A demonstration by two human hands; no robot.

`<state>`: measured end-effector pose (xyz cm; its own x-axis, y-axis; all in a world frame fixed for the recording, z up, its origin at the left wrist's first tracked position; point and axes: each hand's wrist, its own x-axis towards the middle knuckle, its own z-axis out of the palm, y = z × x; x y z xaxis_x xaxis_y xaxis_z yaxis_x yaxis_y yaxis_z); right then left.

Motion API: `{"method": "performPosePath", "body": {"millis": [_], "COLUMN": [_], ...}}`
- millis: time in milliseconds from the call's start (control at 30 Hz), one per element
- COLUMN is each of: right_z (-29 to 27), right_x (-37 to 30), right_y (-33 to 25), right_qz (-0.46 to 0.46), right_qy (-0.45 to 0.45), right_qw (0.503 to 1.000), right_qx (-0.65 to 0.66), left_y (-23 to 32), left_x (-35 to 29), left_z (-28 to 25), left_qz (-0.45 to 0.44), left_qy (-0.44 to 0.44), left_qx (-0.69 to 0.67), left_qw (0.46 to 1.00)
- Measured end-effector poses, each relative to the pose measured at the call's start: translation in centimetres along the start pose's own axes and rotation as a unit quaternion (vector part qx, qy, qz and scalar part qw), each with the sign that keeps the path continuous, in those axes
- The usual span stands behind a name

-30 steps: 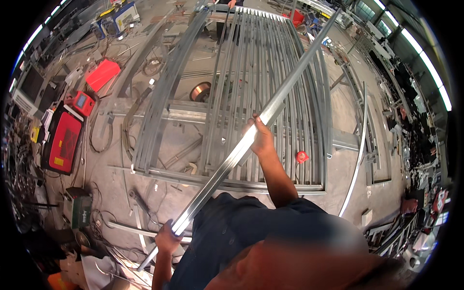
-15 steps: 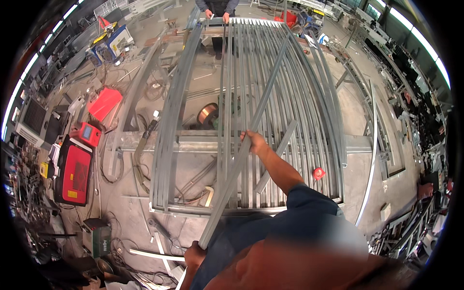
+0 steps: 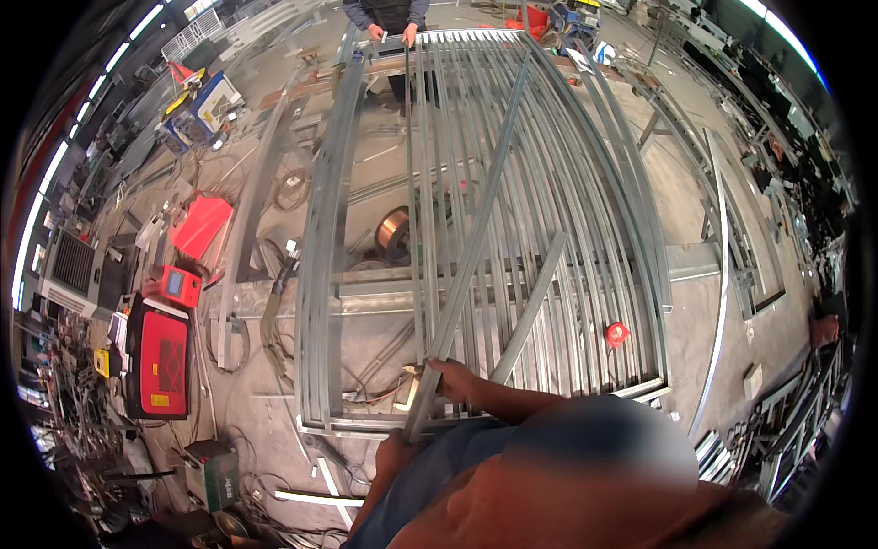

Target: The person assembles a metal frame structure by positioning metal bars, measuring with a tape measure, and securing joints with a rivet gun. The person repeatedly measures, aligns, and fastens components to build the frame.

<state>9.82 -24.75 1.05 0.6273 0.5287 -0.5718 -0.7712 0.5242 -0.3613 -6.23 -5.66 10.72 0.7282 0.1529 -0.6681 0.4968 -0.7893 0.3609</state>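
A long grey square metal tube (image 3: 480,233) lies slantwise over the parallel bars (image 3: 567,274) of a large metal frame, its far end leaning right. My right hand (image 3: 451,379) is closed around the tube close to its near end. Right at that end, above the frame's near rail (image 3: 361,430), my left hand (image 3: 395,451) grips the tube, its fingers partly hidden. A shorter metal bar (image 3: 533,306) rests slantwise on the bars to the right. On the bars farther right sits a red tape measure (image 3: 616,334).
Across the frame stands a co-worker (image 3: 389,14), both hands by its far end. A copper wire spool (image 3: 393,233) shows through the left gap. To the left are a red and black machine (image 3: 160,361), a green box (image 3: 212,476) and cables. A long strip (image 3: 718,274) stands out at right.
My right hand has come down the tube toward me. My left hand has moved forward with the tube's near end, which now lies over the near rail. The view has shifted slightly.
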Motion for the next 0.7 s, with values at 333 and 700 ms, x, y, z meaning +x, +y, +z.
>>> {"method": "performPosePath", "body": {"millis": [333, 700], "right_z": [3.5, 5.2], "right_x": [4.2, 5.9], "right_y": [-1.8, -1.5], "right_qz": [-0.137, -0.117], "right_qy": [0.092, -0.021], "right_qw": [0.986, 0.99], "right_qx": [0.028, 0.076], "left_y": [-7.9, -9.7], "left_x": [-3.1, 3.4], "left_z": [-3.9, -8.9], "left_qz": [0.03, 0.164], "left_qy": [-0.026, 0.103], "left_qx": [-0.126, -0.161], "left_qw": [0.991, 0.968]}}
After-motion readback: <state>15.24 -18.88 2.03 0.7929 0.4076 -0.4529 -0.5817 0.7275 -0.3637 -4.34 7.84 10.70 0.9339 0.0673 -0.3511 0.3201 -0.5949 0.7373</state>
